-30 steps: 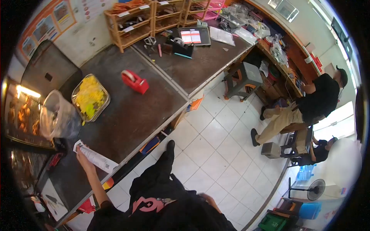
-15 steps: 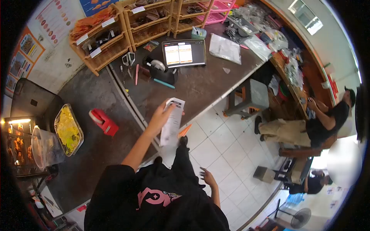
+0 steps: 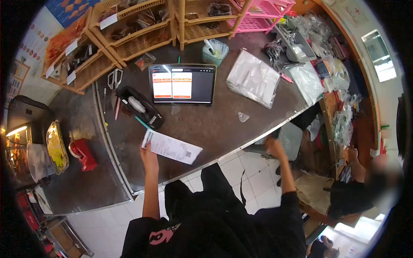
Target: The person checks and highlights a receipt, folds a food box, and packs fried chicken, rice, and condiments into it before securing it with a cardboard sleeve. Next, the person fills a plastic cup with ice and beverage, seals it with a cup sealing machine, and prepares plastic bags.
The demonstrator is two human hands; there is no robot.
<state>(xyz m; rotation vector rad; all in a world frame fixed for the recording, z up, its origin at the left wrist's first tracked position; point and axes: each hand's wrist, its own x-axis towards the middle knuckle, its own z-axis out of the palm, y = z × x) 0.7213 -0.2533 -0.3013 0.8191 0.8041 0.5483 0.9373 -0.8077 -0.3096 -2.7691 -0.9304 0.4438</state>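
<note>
My left hand (image 3: 148,155) is closed on one end of a long white printed receipt (image 3: 174,147), which lies level over the front part of the dark table (image 3: 189,120). A small square code shows near its right end. Out to the right, my right hand (image 3: 276,148) hangs past the table edge, above the grey stool (image 3: 289,139). It is blurred, so its fingers cannot be made out. Just behind the receipt stand a black tape dispenser (image 3: 140,107) and a lit tablet (image 3: 183,84) showing two white panels.
Tan baskets (image 3: 142,43) and pink baskets (image 3: 258,26) line the back. A stack of clear plastic bags (image 3: 254,79) lies right of the tablet. Scissors (image 3: 115,78) and a red tape dispenser (image 3: 83,154) are at left. Another person (image 3: 350,198) is at the right.
My view has turned, and the table and tablet appear closer. The receipt has swung from upright to crosswise in my left hand. My right hand has come up from low beside my body.
</note>
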